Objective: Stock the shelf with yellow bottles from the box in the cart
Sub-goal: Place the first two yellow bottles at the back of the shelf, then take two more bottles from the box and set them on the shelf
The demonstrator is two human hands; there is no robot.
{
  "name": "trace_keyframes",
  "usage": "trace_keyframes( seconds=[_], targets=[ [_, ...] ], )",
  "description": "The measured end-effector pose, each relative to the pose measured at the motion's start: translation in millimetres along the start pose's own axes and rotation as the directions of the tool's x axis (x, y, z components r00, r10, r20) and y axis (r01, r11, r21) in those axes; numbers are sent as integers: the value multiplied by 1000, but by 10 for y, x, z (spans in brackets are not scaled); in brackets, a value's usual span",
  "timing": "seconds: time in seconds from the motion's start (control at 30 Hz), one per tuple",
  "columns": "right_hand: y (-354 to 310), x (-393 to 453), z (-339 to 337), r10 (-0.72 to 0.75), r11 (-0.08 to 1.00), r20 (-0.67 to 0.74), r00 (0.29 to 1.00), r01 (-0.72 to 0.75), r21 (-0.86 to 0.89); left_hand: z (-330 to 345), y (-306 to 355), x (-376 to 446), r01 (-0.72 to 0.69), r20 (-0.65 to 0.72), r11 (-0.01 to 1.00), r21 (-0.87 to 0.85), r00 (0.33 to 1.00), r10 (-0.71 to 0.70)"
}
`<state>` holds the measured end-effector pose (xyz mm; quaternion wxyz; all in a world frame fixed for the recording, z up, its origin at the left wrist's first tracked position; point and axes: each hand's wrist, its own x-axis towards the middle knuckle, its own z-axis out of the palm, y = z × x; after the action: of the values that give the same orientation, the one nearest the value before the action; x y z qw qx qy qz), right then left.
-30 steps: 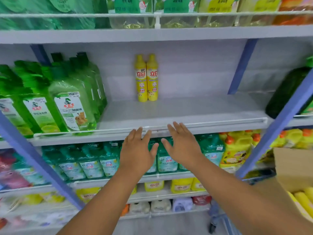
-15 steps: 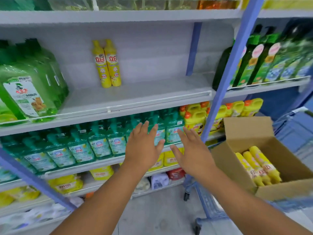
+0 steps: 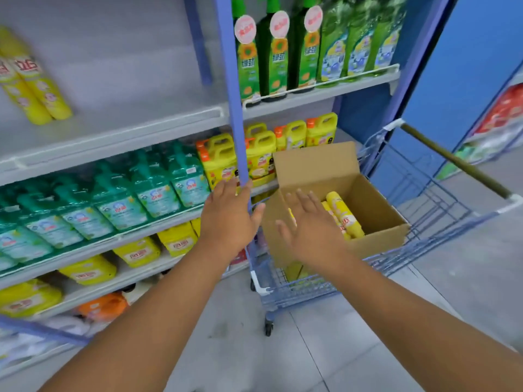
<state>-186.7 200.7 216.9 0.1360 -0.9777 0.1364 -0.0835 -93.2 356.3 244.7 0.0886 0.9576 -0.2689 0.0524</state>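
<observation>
Both hands (image 3: 283, 222) empty, fingers (image 3: 304, 198) spread; reach down past fingers into box (image 3: 376, 213), grip bottles (image 3: 343, 215) mid-body.

Two yellow bottles (image 3: 34, 80) on the shelf (image 3: 119, 128), perhaps three boxed (image 3: 343, 213)

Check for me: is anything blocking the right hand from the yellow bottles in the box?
Nothing visible does. The right hand hovers open over the open cardboard box, flaps up, with the yellow bottles lying uncovered inside.
</observation>
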Motion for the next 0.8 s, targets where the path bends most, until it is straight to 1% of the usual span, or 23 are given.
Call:
trace_keyframes(
  seconds=[0.13, 0.27, 0.37, 0.5, 0.6, 0.7, 0.8],
  targets=[
    [680, 3, -152, 57, 998, 15, 998, -57, -17, 227, 720, 109, -54, 32, 999, 6, 998, 54],
    [1193, 183, -162, 94, 995, 38, 995, -93, -18, 512, 1181, 261, -80, 84, 997, 1, 993, 79],
    [1511, 364, -79, 136, 990, 76, 988, -133, -44, 791, 1322, 485, -75, 131, 997, 12, 989, 73],
    [1886, 588, 62, 158, 984, 136, 978, -145, -105, 1159, 1482, 986, -48, 192, 999, -12, 980, 50],
    [2159, 726, 165, 178, 978, 168, 969, -157, -134, 1433, 1673, 1453, -62, 224, 998, -19, 972, 64],
    [2447, 908, 198, 216, 970, 183, 959, -190, -151, 1676, 1859, 1861, -68, 265, 995, -74, 960, 86],
    [2735, 1131, 235, 257, 961, 268, 929, -217, -170, 1869, 1987, 2119, -73, 298, 994, -82, 950, 94]
  ],
)
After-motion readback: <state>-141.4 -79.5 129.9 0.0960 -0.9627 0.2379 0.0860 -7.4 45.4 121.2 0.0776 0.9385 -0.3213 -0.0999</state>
